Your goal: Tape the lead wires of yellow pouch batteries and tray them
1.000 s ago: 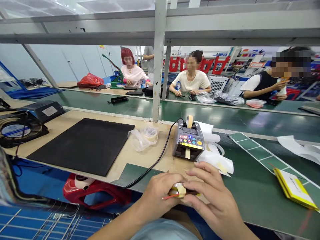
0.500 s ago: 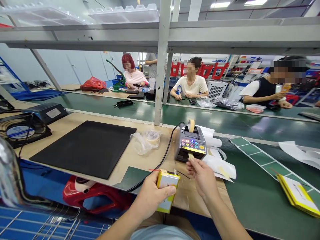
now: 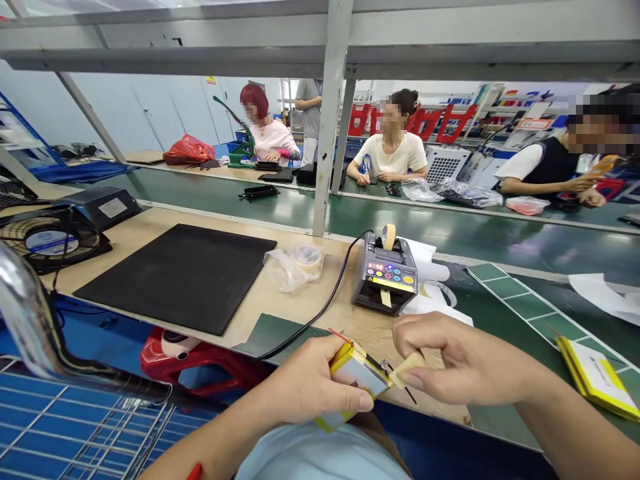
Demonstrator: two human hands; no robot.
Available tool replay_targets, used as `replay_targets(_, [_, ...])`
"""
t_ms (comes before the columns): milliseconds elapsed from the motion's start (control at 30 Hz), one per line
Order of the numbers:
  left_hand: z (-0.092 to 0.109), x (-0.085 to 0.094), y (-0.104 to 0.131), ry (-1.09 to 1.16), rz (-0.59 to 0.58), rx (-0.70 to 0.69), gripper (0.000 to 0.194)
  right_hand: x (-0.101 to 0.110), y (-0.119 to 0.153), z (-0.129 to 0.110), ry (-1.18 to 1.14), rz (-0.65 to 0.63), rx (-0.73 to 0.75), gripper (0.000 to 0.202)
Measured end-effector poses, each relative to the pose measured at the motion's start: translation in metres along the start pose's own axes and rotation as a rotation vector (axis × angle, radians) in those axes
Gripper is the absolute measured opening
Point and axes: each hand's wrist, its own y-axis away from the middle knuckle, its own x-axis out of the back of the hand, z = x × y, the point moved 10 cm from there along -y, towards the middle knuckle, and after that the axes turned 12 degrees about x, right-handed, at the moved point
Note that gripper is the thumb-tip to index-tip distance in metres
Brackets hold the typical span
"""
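My left hand [image 3: 320,380] is closed round a battery pack [image 3: 357,373], silver with yellow edges, held tilted above the table's front edge. A red wire and a black wire stick out at its top end. Between the thumb and fingers of my right hand [image 3: 455,357] is a short strip of cream tape [image 3: 407,368], its end at the pack's upper right corner. Just beyond stands a grey tape dispenser [image 3: 385,273] with a roll on top, and another piece of tape [image 3: 386,298] hangs from its slot.
More battery packs [image 3: 597,377] lie at the right, beside a strip of green labels [image 3: 525,307]. A black mat [image 3: 180,273], a bagged tape roll [image 3: 295,267] and a power cord [image 3: 320,313] lie to the left. A metal post [image 3: 327,127] rises ahead. Several co-workers sit opposite.
My right hand has come away from the dispenser with the tape strip and reached the battery pack. My left hand has tilted the pack. A fresh piece of tape shows in the slot.
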Motion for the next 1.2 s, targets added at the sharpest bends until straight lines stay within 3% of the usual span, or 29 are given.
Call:
replay_targets(167, [0.006, -0.003, 0.004, -0.048, -0.017, -0.039, 0.024, -0.012, -0.008, -0.007, 0.055, -0.047, 0.052, 0.027])
replay_targets(533, [0.005, 0.000, 0.005, -0.152, 0.038, -0.026, 0.022, -0.015, -0.007, -0.004, 0.255, -0.060, 0.014, 0.028])
replay_targets(733, [0.009, 0.001, 0.006, -0.098, 0.019, -0.037, 0.022, 0.003, 0.006, -0.002, 0.310, 0.105, -0.092, 0.013])
replay_targets(867, [0.020, 0.006, 0.010, -0.127, 0.096, -0.140, 0.025, 0.012, 0.026, 0.030, -0.106, 0.409, -0.311, 0.049])
replay_targets(1033, [0.036, 0.016, 0.017, -0.280, 0.353, -0.352, 0.021, -0.031, 0.027, 0.050, -0.883, 0.670, -0.333, 0.045])
replay_targets(1200, [0.041, 0.014, 0.021, -0.307, 0.384, -0.436, 0.019, -0.058, 0.021, 0.048, -1.190, 0.786, -0.351, 0.027])
